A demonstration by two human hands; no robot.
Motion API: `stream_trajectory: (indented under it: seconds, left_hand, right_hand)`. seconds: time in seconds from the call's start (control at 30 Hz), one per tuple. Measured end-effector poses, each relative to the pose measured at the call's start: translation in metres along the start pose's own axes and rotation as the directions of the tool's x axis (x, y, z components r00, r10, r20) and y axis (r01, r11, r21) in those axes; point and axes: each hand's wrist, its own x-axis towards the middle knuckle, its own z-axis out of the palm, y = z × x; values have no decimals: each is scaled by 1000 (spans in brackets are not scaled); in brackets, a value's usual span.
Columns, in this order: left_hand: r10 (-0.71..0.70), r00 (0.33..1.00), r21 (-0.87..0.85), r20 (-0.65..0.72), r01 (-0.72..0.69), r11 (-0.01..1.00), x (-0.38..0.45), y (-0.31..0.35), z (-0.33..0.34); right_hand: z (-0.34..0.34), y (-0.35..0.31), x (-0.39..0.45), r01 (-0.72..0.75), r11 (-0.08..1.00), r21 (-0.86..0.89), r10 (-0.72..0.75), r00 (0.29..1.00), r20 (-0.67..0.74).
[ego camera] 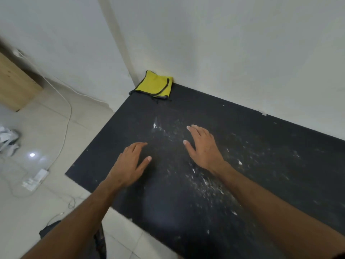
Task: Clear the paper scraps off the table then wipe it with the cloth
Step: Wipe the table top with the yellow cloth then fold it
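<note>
A black table [261,128] stands against a white wall. White dust and small paper bits [205,182] are scattered over its middle and right. A folded yellow cloth [155,85] with a grey edge lies in the far left corner, against the wall. My left hand [130,163] hovers palm down over the table's left part, fingers apart, holding nothing. My right hand [203,146] is flat over the middle of the table, fingers spread, also holding nothing. Both hands are well short of the cloth.
On the tiled floor to the left lie crumpled white paper scraps [7,139], a white power strip [35,178] and a white cable [65,128]. A wooden cabinet [13,86] stands at the far left.
</note>
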Motion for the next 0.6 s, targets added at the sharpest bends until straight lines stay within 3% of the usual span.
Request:
stream_trajectory:
  seconds: [0.13, 0.33, 0.47, 0.6]
  left_hand:
    - [24, 1000, 115, -9, -23, 993, 59, -63, -20]
    - [210, 978, 302, 0, -200, 932, 148, -150, -34]
    - [316, 949, 303, 22, -307, 902, 170, -177, -21]
    - [351, 936, 244, -20, -336, 910, 173, -186, -17]
  right_hand:
    - [9, -29, 102, 86, 996, -37, -85, 996, 18]
    - [30, -34, 265, 298, 945, -137, -286, 953, 102]
    - [56, -29, 351, 400, 878, -263, -354, 912, 207]
    - [79, -23, 370, 367, 876, -314, -296, 922, 251]
